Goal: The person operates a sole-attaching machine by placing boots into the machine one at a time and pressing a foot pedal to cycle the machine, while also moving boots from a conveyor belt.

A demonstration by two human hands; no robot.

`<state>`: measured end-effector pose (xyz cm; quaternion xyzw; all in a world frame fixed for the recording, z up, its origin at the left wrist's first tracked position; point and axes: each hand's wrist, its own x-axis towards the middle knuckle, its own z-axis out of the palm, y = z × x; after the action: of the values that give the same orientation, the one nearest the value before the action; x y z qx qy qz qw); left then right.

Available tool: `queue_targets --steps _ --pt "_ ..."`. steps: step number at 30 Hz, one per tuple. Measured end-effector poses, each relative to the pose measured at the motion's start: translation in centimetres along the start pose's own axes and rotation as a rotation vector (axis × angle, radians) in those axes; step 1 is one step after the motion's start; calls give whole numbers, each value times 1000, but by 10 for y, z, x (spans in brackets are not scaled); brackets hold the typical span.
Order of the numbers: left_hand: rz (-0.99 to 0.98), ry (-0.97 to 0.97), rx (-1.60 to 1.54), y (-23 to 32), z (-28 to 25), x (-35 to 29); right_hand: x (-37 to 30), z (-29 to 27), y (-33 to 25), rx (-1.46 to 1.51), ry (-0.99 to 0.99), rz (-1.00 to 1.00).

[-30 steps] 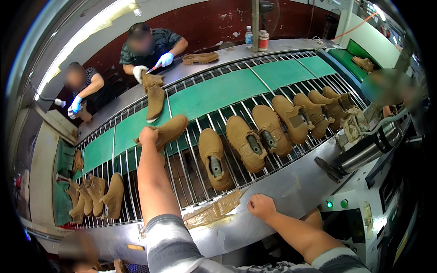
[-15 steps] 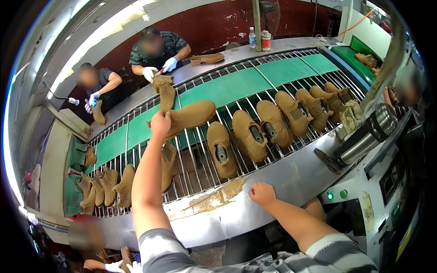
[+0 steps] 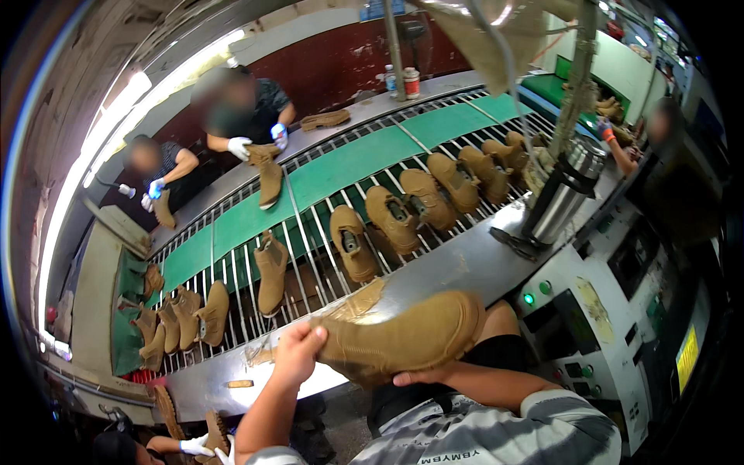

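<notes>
A tan ankle boot [image 3: 411, 333] lies on its side in the air before me, above the front metal edge, its toe to the right. My left hand [image 3: 297, 353] is closed around the top of its shaft. Beneath the boot is my right hand [image 3: 415, 376], its thumb against the lower side; the boot hides most of its fingers. Just past my left hand, a single tan boot [image 3: 271, 275] stands on the roller conveyor [image 3: 306, 256]. Several tan shoes, among them a low one [image 3: 353, 244], sit in a row to its right, and several boots [image 3: 186, 316] stand at the left.
A steel thermos [image 3: 568, 190] stands at the right on the metal edge [image 3: 457, 279], near a control panel [image 3: 558, 333] with green lights. A wooden-looking handle [image 3: 239, 384] lies at the front left. Across the conveyor, a gloved co-worker holds a boot [image 3: 269, 177]; others work nearby.
My left hand has brought the boot back from over the conveyor to in front of me. My right hand, a fist on the metal edge before, is under the boot now. The view has shifted.
</notes>
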<state>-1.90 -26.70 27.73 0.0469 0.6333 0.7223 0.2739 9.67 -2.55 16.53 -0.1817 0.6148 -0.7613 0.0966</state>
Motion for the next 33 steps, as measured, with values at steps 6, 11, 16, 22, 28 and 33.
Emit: queue_targets --steps 6,11,16,22,28,33 --pt "-261 -205 -202 -53 44 -37 -99 -17 -10 281 129 130" --pt "83 -354 213 -71 115 -48 -141 -22 -37 141 488 -123" --pt "331 -376 269 -104 173 -20 -169 -28 -114 -196 801 -4" --pt "63 -589 -219 -143 254 0 -226 -56 -184 -584 883 273" --pt "-206 -709 -298 -148 302 21 -253 -70 -173 -321 958 8" --pt "-335 -831 -359 -134 328 35 -245 -88 -175 -587 906 24"
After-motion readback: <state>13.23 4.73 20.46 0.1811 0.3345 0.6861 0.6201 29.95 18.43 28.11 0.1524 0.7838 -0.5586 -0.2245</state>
